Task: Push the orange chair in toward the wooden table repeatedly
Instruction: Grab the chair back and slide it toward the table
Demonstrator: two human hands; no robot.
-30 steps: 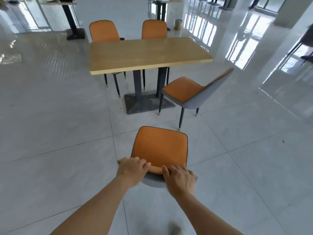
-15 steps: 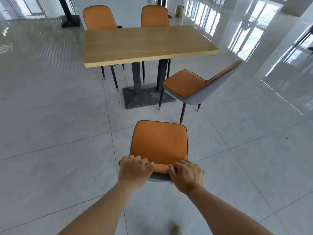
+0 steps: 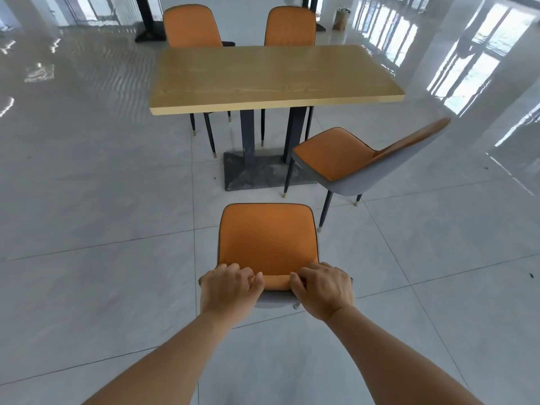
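An orange chair [image 3: 267,235] with a grey shell stands on the tiled floor right in front of me, its seat facing the wooden table [image 3: 274,76]. My left hand [image 3: 229,289] grips the top edge of its backrest on the left. My right hand [image 3: 323,289] grips the same edge on the right. A stretch of floor and the table's dark pedestal base [image 3: 263,171] lie between the chair and the table's near edge.
A second orange chair [image 3: 365,159] stands turned sideways at the table's near right corner. Two more orange chairs [image 3: 191,26] [image 3: 290,26] are tucked in on the far side. A small bin [image 3: 342,19] stands on the floor beyond the table.
The chair in my hands and I have moved forward toward the table, which now looks nearer. Both hands keep their grip on the backrest.
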